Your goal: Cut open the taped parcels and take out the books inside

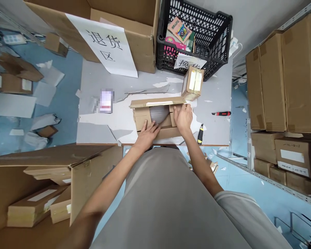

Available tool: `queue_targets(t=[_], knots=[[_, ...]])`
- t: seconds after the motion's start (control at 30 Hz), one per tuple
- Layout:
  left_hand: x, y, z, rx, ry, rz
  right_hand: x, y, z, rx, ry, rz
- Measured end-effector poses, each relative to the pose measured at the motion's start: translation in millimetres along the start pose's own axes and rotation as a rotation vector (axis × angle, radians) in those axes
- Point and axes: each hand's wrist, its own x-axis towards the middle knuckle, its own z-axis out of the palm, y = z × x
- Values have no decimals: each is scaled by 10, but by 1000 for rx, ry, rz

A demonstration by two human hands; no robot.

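Observation:
An opened cardboard box (142, 119) lies at the table's front edge, its long far flap raised. Inside it shows something grey and wrapped, whose kind I cannot make out. My left hand (147, 134) rests over the near left edge of this box, fingers stretched and apart. At the box's right end my right hand (183, 118) grips the side, thumb on the inner side and fingers on the outer. A yellow and black utility knife (200, 134) lies to the right of that hand. Just beyond the hand stands a small taped carton (193, 83).
A large carton with a paper sign (106, 45) and a black plastic crate (194, 20) holding small packages stand at the back. A red and black knife (221, 113) lies at right. Big boxes (298, 76) fill the right shelf. An open carton (95, 183) stands at lower left.

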Motion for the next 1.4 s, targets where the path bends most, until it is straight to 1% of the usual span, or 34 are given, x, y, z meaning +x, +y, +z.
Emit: queue_targets(t=[0.07,0.17,0.23,0.33,0.4,0.47,0.57,0.67,0.77,0.87,0.93,1.0,1.07,1.2,1.3,1.4], knots=[[0,38,-58,64,8,5,-106,-32,-53,28,-60,-136],[-56,134,-211,188,29,7,-78,-43,-49,67,-175,-352],[-142,213,-333,237,55,-8,14,-33,-1,57,-212,-434],[-324,283,-507,260,131,-103,128,3,79,51,-239,-498],[-441,266,-599,263,191,-200,141,32,106,61,-236,-486],[-521,198,-664,258,231,-293,108,59,100,77,-225,-435],[-559,57,-702,236,230,-385,19,115,31,105,-199,-354],[-526,-53,-691,210,184,-399,-75,248,-86,144,-131,-267],[-448,-101,-672,195,139,-361,-177,474,-201,188,-27,-170],[-317,-117,-668,184,136,-353,-301,688,-254,218,67,-91],[-200,-122,-675,194,142,-385,-391,754,-251,228,89,-48],[-73,-124,-688,227,125,-440,-478,740,-236,231,93,-18],[49,-118,-697,266,100,-511,-562,660,-233,221,126,-10],[245,-83,-668,303,77,-616,-709,416,-266,179,225,-58],[348,-46,-608,283,53,-675,-792,248,-259,172,201,-114],[411,-6,-549,281,32,-708,-853,135,-212,172,181,-142]])
